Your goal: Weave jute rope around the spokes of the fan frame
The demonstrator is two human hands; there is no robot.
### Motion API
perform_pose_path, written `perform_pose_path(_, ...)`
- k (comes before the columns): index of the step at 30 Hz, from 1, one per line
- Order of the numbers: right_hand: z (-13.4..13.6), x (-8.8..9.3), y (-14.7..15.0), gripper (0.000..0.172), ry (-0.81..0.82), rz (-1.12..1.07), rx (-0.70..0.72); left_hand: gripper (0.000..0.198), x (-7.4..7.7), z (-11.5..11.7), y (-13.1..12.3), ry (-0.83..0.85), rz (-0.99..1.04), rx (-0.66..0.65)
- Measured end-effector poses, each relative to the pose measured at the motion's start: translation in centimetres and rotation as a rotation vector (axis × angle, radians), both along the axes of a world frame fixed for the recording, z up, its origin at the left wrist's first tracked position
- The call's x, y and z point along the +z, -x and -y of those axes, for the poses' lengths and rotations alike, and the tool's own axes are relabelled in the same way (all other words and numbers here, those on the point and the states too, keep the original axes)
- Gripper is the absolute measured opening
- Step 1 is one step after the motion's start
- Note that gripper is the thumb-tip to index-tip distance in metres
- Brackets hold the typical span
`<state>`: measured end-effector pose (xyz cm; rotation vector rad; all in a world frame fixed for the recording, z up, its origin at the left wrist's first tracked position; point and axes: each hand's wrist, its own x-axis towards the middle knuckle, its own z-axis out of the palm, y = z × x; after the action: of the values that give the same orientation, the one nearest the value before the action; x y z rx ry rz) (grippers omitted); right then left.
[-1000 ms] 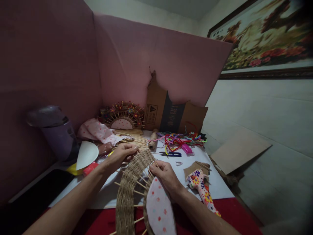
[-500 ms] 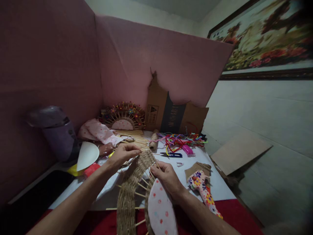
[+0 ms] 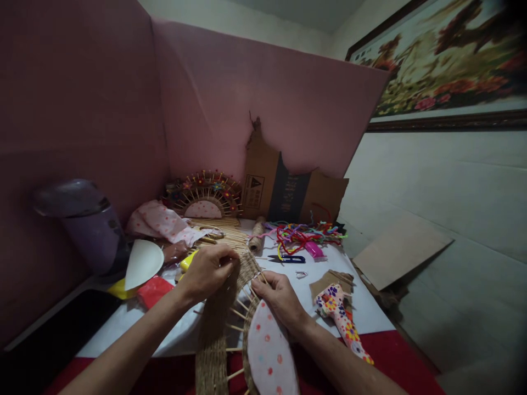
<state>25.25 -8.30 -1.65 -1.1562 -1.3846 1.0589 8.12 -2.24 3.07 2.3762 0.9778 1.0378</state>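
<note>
A half-round woven fan (image 3: pixel 212 362) stands tilted in front of me, a band of brown twine woven through thin wooden sticks. Its inner half-round panel (image 3: pixel 272 351) is pale cloth with reddish dots. My right hand (image 3: pixel 282 299) grips the fan near its upper end, thumb against the sticks. At the outer edge of the woven band, my left hand (image 3: pixel 209 271) is closed in a pinch; what lies between its fingertips is too small to make out. Beyond the hands lie a spool of twine (image 3: pixel 257 236) and dark blue thread snips (image 3: pixel 288 259).
A finished-looking fan (image 3: pixel 203 208) with colourful flowers leans at the back beside torn cardboard (image 3: pixel 263 189). Fuzzy coloured stems (image 3: pixel 294 236) lie behind the snips. A flowered cloth piece (image 3: pixel 340 312) is at right. Left are a purple bottle (image 3: pixel 88 236) and a white paper half-disc (image 3: pixel 144 263).
My left hand has curled its fingers and turned inward, the back of the hand now higher over the woven band. The right hand keeps its hold. The view has shifted slightly.
</note>
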Motion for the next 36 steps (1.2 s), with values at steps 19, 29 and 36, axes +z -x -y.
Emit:
perform_pose_path(19, 0.1, 0.0, 0.2, 0.028, -0.027, 0.005, 0.008, 0.033, 0.5, 0.5, 0.0, 0.002, -0.103, 0.035)
perform_pose_path(29, 0.0, -0.1, 0.0, 0.028, -0.043, -0.006, -0.036, 0.016, 0.2, 0.2, 0.3, 0.082, 0.015, 0.022)
perform_pose_path(36, 0.0, 0.6, -0.5, 0.031, -0.053, -0.049, -0.061, 0.017, 1.3, -0.2, 1.2, 0.085, -0.028, 0.054)
